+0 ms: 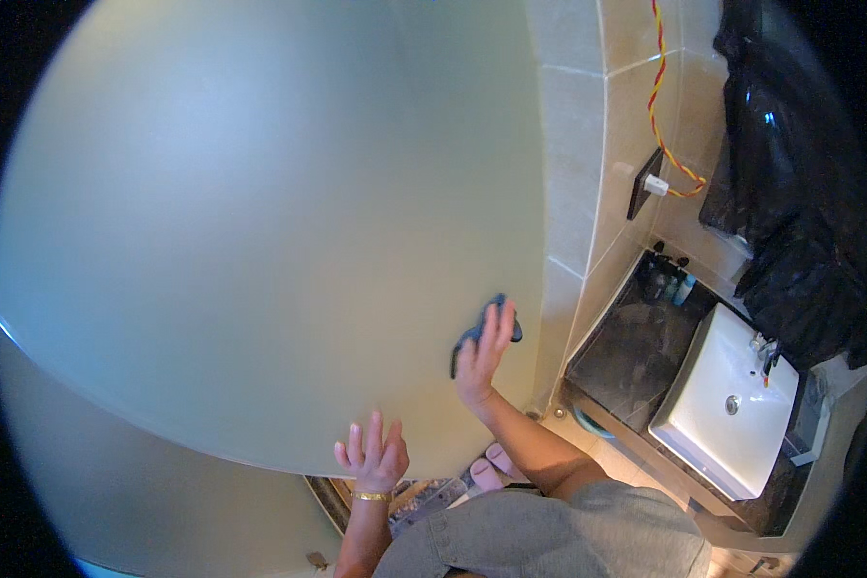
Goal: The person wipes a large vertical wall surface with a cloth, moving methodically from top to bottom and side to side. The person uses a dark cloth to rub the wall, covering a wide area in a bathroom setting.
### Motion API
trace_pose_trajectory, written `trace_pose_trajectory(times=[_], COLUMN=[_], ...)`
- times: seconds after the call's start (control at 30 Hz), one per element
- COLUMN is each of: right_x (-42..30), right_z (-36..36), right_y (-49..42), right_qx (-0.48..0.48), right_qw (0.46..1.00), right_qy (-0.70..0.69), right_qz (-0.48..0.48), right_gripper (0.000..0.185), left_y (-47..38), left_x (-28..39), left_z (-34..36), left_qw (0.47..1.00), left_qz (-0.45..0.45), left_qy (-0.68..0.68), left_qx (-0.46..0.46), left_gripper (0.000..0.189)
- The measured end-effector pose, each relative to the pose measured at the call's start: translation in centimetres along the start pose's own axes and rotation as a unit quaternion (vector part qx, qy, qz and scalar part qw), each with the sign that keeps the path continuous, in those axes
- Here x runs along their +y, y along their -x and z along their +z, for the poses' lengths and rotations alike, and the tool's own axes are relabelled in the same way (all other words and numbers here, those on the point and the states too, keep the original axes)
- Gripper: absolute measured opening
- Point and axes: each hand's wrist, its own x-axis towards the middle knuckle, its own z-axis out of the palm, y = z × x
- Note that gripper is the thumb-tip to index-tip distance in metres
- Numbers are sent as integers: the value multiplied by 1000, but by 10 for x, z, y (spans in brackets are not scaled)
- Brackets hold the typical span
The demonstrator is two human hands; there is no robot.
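A large frosted glass panel (282, 238) rises in front of me. Against its right side, my right hand (480, 365) presses a dark blue cloth (468, 338), which bunches out around the fingers. My left hand (376, 455) is lower and further left, by the panel's bottom edge. Its fingers are spread and hold nothing; whether the fingertips touch the glass I cannot tell. A gold-coloured bracelet (371, 496) circles that wrist.
At right, a white basin (726, 404) with a tap (768, 354) sits on a dark stone counter (625, 361), bottles (683, 290) behind. Black plastic sheeting (780, 180) hangs above. A red-yellow twisted cord (657, 94) runs to a wall socket (643, 184). Pink slippers (485, 475) are below.
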Motion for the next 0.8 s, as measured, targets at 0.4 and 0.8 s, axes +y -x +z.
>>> trace_pose_trajectory(times=[0.4, 0.8], right_x=[-94, 78], right_z=[7, -15], right_y=[-220, -48], right_qx=[-6, 20], right_qw=[953, 997], right_qy=[10, 33], right_qz=[-304, -62], right_gripper=[53, 56], left_y=[0, 9], left_x=[1, -3], left_z=[4, 10], left_qw=[1000, 1000], left_qz=[7, 26], left_qy=[-12, -9], left_qx=[12, 8], left_gripper=[5, 14])
